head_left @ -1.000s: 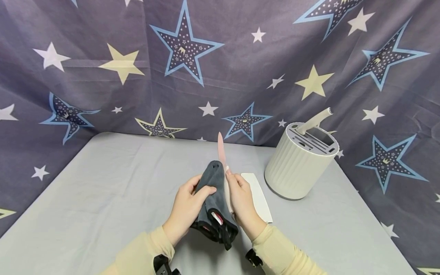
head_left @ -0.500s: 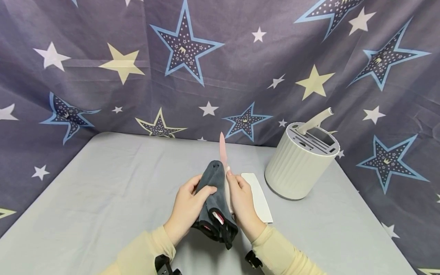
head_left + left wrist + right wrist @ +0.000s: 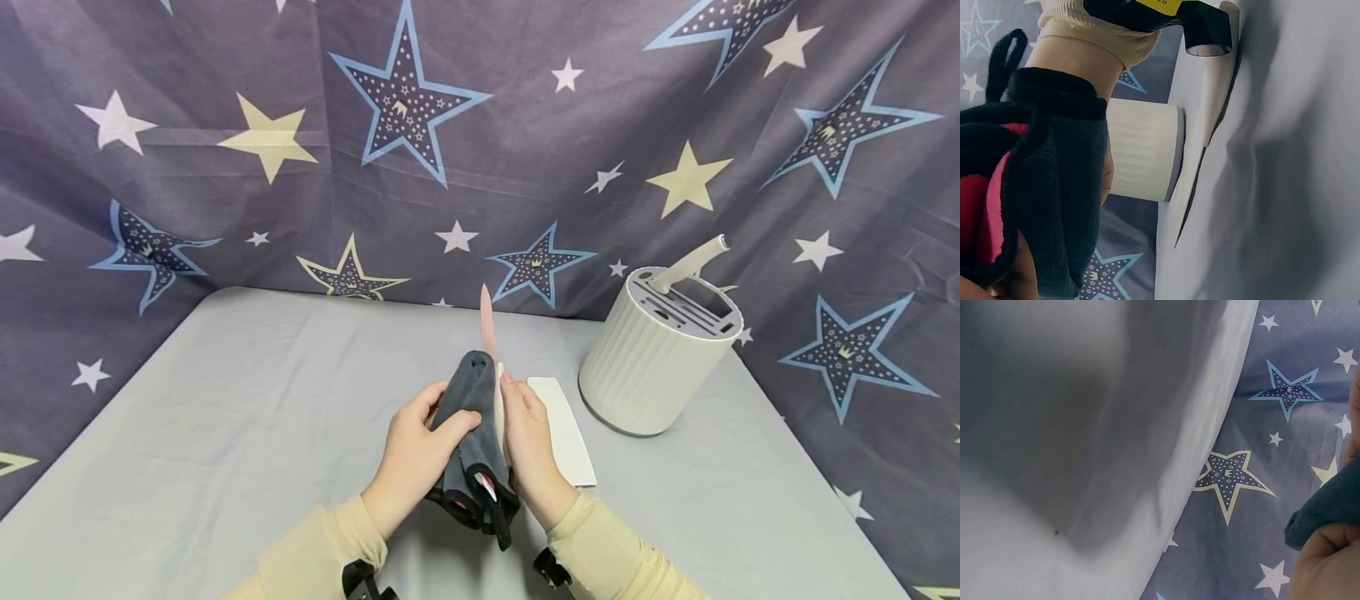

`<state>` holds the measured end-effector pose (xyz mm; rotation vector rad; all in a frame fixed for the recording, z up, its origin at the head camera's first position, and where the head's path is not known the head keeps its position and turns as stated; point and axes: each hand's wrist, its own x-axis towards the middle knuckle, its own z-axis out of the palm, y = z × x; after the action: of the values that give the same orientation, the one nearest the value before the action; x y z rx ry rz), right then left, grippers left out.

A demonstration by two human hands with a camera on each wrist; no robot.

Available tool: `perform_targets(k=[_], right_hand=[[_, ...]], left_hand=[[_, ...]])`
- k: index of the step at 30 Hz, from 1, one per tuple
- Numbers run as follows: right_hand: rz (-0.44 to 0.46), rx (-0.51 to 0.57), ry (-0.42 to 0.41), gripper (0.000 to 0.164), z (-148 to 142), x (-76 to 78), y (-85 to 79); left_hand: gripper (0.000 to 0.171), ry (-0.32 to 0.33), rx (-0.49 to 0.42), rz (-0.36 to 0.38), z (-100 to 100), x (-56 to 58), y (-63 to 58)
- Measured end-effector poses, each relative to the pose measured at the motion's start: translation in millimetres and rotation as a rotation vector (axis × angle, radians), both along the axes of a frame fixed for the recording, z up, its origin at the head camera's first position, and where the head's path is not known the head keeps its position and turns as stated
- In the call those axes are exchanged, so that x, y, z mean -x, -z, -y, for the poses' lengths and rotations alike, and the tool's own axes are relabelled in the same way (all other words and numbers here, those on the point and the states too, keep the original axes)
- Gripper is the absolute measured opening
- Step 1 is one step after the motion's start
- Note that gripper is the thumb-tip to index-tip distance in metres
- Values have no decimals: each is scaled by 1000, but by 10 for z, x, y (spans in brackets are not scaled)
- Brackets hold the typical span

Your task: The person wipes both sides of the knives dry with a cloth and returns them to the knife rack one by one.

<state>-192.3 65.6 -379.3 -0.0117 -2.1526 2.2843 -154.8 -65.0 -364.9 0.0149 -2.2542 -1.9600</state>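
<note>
My left hand (image 3: pixel 420 450) grips a folded dark grey cloth (image 3: pixel 468 417) with black edging, a hanging loop and a pink-red inner side, also seen in the left wrist view. The thumb lies across the cloth's top. My right hand (image 3: pixel 532 442) holds a knife by its pale handle, against the cloth's right side. The pink blade (image 3: pixel 488 321) points up and away, bare above the cloth. Part of the knife handle is hidden between hand and cloth. In the right wrist view only the end of the cloth (image 3: pixel 1325 506) and some fingers show.
A ribbed cream knife block (image 3: pixel 652 358) stands at the back right, a cream handle (image 3: pixel 690 262) sticking out of its slotted top. A wide white blade (image 3: pixel 561 429) lies right of my right hand; its pale handle (image 3: pixel 1215 94) shows in the left wrist view. Starry fabric (image 3: pixel 480 150) hangs behind.
Both hands, with the cloth and the knife, have shifted slightly to the right. The grips look the same; the knife block and the white blade on the table stay put.
</note>
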Motion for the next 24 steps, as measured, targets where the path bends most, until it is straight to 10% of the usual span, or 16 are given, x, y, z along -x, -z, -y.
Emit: perform_targets(k=[24], right_hand=[[71,163,-9,23,21,-2,14]], left_hand=[[50,-5,386,-194,-12,-92,66]])
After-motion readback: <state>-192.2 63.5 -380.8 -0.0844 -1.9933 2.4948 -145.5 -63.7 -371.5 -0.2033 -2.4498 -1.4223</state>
